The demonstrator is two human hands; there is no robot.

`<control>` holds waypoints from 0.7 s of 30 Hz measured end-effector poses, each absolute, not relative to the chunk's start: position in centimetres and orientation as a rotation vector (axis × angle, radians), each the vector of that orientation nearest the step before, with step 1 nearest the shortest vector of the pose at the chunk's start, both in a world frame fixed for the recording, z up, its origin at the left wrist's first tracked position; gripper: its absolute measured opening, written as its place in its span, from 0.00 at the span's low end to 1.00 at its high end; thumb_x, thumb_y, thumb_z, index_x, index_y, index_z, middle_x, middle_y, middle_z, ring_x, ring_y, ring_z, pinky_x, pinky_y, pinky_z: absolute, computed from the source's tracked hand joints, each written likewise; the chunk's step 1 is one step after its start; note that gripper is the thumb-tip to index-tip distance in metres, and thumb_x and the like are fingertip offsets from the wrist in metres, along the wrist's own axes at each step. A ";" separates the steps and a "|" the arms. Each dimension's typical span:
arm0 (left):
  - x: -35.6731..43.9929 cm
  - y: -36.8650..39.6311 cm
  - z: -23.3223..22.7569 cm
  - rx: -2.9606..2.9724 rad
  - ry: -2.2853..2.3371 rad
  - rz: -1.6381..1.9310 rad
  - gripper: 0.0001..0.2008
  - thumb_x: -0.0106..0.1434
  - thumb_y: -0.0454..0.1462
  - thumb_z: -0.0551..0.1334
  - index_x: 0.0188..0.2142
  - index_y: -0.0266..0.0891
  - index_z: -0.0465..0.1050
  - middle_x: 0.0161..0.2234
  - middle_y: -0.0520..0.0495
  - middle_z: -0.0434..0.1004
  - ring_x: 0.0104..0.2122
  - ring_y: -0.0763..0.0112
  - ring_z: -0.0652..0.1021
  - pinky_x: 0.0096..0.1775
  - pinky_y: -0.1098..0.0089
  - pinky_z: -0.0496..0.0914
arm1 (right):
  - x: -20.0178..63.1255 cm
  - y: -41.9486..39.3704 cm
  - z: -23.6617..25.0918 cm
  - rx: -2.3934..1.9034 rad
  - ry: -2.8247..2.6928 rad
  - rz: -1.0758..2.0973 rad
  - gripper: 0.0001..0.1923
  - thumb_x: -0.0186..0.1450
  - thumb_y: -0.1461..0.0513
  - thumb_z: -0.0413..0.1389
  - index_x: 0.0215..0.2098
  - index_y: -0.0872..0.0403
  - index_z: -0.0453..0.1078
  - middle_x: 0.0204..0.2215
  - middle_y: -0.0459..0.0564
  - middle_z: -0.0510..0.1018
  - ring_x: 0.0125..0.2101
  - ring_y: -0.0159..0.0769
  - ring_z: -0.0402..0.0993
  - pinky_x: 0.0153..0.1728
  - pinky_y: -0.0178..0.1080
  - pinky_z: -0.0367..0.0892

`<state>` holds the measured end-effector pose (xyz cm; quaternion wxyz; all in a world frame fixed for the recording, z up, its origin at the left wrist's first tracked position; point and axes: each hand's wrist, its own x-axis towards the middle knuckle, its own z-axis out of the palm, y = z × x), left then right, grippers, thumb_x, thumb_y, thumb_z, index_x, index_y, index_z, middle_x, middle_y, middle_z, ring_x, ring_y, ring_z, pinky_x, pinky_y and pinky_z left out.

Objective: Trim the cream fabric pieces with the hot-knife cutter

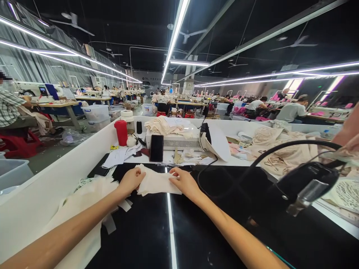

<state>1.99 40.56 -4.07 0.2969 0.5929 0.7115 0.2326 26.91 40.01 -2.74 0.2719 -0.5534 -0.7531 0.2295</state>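
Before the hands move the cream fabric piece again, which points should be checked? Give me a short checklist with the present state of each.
1. Left hand grips the small cream fabric piece at its left edge: ok.
2. Right hand holds its right edge: ok.
3. Piece lies flat on the glossy black table top: ok.
4. Black smartphone stands apart from the piece: ok.
5. Black cable is clear of the right hand: cannot tell.
6. Loose cream fabric pile stays off the piece: ok.

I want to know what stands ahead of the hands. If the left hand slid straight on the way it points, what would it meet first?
Probably the black smartphone leaning upright against the white slatted box, just beyond the cream fabric piece that the left hand grips; depth is uncertain.
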 end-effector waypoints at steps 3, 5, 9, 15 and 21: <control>2.1 40.5 -3.8 1.624 1.895 0.583 0.14 0.74 0.45 0.62 0.48 0.35 0.74 0.39 0.48 0.78 0.33 0.70 0.79 0.35 0.66 0.78 | 26.4 39.4 -2.3 -1.519 -2.088 0.584 0.13 0.67 0.62 0.58 0.50 0.52 0.76 0.41 0.50 0.82 0.42 0.39 0.78 0.43 0.40 0.68; 2.2 40.4 -3.5 1.676 1.902 0.567 0.14 0.74 0.45 0.62 0.47 0.35 0.74 0.38 0.48 0.78 0.33 0.70 0.79 0.35 0.66 0.78 | 26.0 39.1 -2.0 -1.531 -2.150 0.559 0.15 0.67 0.61 0.57 0.51 0.50 0.76 0.44 0.51 0.83 0.46 0.41 0.78 0.44 0.40 0.67; 2.5 40.3 -3.0 1.781 1.939 0.540 0.14 0.74 0.45 0.63 0.46 0.35 0.75 0.40 0.47 0.78 0.36 0.67 0.80 0.40 0.63 0.78 | 25.4 38.8 -1.5 -1.546 -2.295 0.513 0.17 0.70 0.58 0.56 0.55 0.48 0.76 0.48 0.50 0.84 0.48 0.43 0.79 0.46 0.40 0.68; 2.8 40.4 -3.0 1.858 2.018 0.471 0.14 0.73 0.45 0.63 0.48 0.35 0.75 0.44 0.45 0.79 0.40 0.64 0.80 0.44 0.59 0.78 | 24.6 38.1 -0.9 -1.638 -2.440 0.330 0.16 0.74 0.55 0.54 0.55 0.52 0.74 0.50 0.53 0.82 0.50 0.42 0.80 0.52 0.50 0.73; 2.9 40.5 -3.1 1.899 2.065 0.423 0.14 0.73 0.45 0.63 0.50 0.36 0.75 0.47 0.44 0.78 0.44 0.62 0.80 0.47 0.56 0.77 | 24.1 38.1 -1.1 -1.893 -2.443 0.025 0.16 0.74 0.53 0.56 0.49 0.57 0.75 0.43 0.52 0.82 0.44 0.40 0.80 0.48 0.49 0.77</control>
